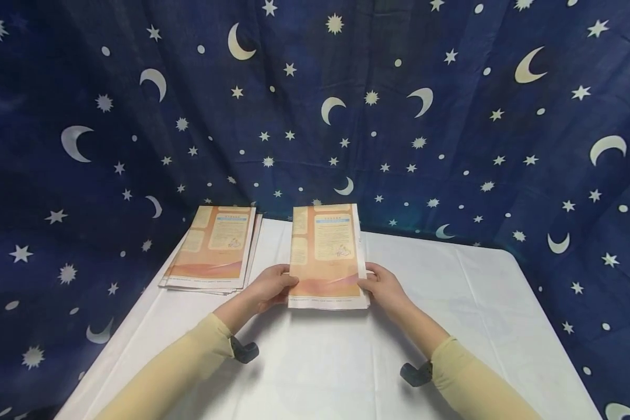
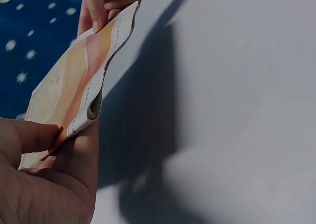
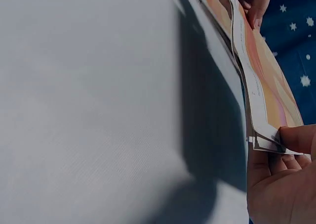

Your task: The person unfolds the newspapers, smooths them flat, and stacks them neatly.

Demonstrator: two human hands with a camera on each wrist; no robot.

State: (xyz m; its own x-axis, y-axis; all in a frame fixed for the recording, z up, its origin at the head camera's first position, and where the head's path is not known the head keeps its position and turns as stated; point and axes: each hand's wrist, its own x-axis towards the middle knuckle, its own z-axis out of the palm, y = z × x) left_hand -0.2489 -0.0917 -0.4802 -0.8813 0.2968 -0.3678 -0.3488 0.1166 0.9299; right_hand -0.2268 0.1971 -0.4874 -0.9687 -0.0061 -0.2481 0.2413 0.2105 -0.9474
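Both hands hold a folded newspaper (image 1: 325, 262) with orange printed pages, raised over the white table. My left hand (image 1: 273, 287) pinches its left edge, thumb on top and fingers beneath. On the opposite edge, my right hand (image 1: 387, 287) grips the paper the same way. The left wrist view shows the rounded fold of the newspaper (image 2: 91, 85) beside the left thumb. Loose layered sheet edges of the newspaper (image 3: 256, 100) appear by the right thumb in the right wrist view.
A stack of similar folded newspapers (image 1: 210, 248) lies at the table's back left, slightly fanned. The white tablecloth (image 1: 315, 361) spreads under the hands. Behind the table hangs a dark blue curtain (image 1: 304, 116) with moons and stars, close to the back edge.
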